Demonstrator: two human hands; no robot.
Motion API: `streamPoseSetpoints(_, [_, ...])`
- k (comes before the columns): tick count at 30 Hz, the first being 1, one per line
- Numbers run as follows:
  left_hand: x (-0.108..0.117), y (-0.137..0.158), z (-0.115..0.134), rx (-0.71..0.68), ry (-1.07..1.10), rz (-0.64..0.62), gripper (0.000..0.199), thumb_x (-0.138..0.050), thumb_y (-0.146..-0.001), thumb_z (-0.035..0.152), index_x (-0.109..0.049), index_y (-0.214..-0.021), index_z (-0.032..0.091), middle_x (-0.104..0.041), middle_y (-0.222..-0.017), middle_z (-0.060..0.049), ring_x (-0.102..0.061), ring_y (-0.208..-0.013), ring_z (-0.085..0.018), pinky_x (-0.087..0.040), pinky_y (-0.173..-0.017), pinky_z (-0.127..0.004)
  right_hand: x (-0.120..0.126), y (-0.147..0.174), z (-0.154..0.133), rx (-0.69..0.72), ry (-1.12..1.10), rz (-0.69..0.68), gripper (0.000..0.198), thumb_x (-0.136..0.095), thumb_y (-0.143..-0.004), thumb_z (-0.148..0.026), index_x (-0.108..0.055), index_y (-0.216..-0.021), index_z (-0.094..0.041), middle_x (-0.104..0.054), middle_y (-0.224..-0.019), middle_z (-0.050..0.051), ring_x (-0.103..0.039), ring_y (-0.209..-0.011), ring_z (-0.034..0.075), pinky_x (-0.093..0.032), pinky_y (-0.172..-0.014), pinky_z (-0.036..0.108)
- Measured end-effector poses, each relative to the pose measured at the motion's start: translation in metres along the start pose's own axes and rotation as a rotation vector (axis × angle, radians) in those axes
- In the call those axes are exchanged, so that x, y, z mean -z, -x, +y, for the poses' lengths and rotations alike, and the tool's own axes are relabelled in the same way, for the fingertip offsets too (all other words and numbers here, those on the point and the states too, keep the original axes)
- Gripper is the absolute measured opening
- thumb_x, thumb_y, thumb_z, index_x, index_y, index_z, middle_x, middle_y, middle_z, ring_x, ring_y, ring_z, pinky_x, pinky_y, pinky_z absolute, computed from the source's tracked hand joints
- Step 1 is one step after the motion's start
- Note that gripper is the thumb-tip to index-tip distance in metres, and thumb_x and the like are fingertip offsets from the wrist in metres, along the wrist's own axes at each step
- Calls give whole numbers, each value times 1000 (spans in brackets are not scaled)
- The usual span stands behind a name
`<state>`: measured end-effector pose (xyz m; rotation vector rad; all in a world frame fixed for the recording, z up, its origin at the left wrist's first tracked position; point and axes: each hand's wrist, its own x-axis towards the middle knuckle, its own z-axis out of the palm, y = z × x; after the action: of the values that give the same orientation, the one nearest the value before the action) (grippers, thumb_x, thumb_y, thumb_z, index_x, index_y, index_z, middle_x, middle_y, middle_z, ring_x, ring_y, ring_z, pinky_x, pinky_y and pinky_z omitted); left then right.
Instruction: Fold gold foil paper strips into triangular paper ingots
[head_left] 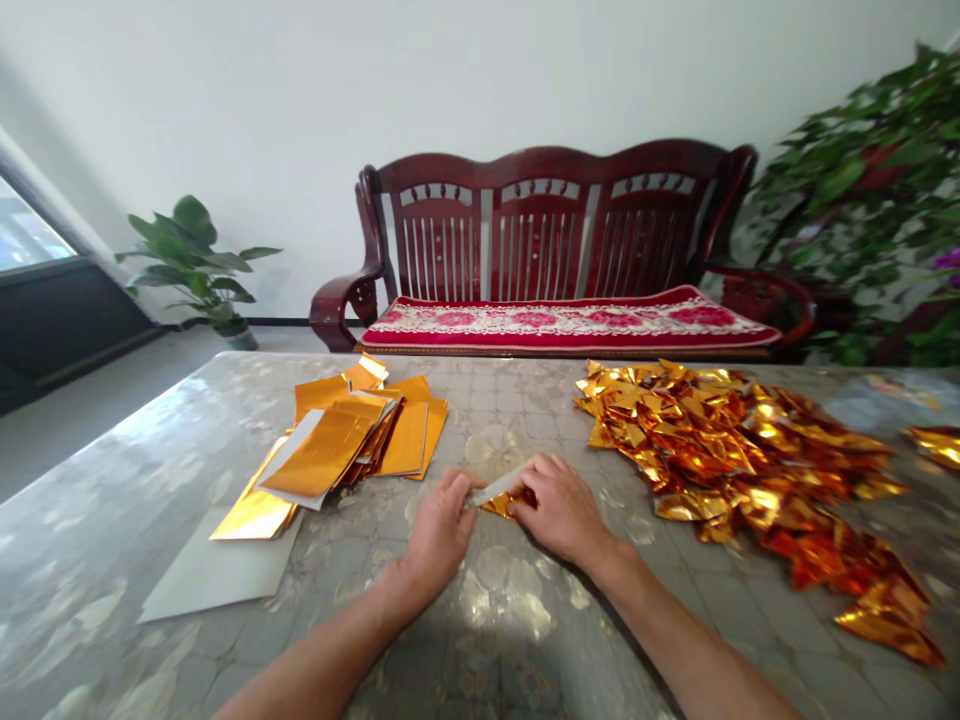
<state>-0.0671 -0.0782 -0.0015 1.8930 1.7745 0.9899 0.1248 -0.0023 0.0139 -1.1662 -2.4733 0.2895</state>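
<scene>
Between my two hands is a sheet of gold foil paper (498, 488), partly folded, with its pale back and some of its gold face showing. My left hand (444, 520) pinches its left end between thumb and fingers. My right hand (561, 508) is closed on the right end, its fingers bent over the paper and hiding part of it. To the left lies a loose stack of flat gold foil sheets (330, 448), some with the pale side up. A large heap of folded gold foil pieces (720, 440) spreads over the right side.
A patterned, glossy cover lies on the table (510, 640). One pale sheet (225, 565) lies at the left by the stack. Clear plastic wrapping (889, 398) is at the far right. Beyond stand a dark wooden bench (532, 235) and potted plants (191, 260).
</scene>
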Motion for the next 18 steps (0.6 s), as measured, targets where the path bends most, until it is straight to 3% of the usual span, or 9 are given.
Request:
streamPoseSetpoints(6, [11, -11, 1, 40, -178, -105, 16, -62, -85, 18, -72, -97, 24, -65, -97, -3, -59, -99, -19, -45, -89, -31, 4, 0, -3, 1, 71, 23, 7, -69, -83, -28, -66, -79, -24, -63, -94, 3, -52, -93, 21, -38, -80, 34])
streamPoseSetpoints(10, [8, -12, 8, 47, -236, -106, 9, -63, -86, 22, -72, -88, 23, -64, -92, -2, -59, -96, -19, -44, -85, -29, 6, 0, -8, 25, 112, 9, 13, -73, -81, -34, -65, -79, -24, -62, -94, 4, -51, -95, 22, -38, -80, 35])
streamPoseSetpoints(14, [3, -11, 10, -1, -248, -68, 10, -62, -88, 22, -71, -83, 22, -64, -90, -2, -59, -94, -18, -44, -83, -28, 6, -2, -5, 71, 105, 7, 8, -71, -83, -28, -65, -79, -24, -64, -92, 3, -52, -92, 21, -38, -78, 34])
streamPoseSetpoints(18, [0, -11, 5, -52, -214, -61, 16, -59, -90, 20, -74, -91, 23, -67, -94, -3, -59, -96, -18, -45, -86, -29, 2, -2, 8, 145, 75, 19, 6, -63, -88, -21, -66, -84, -24, -66, -90, 3, -55, -90, 20, -39, -77, 32])
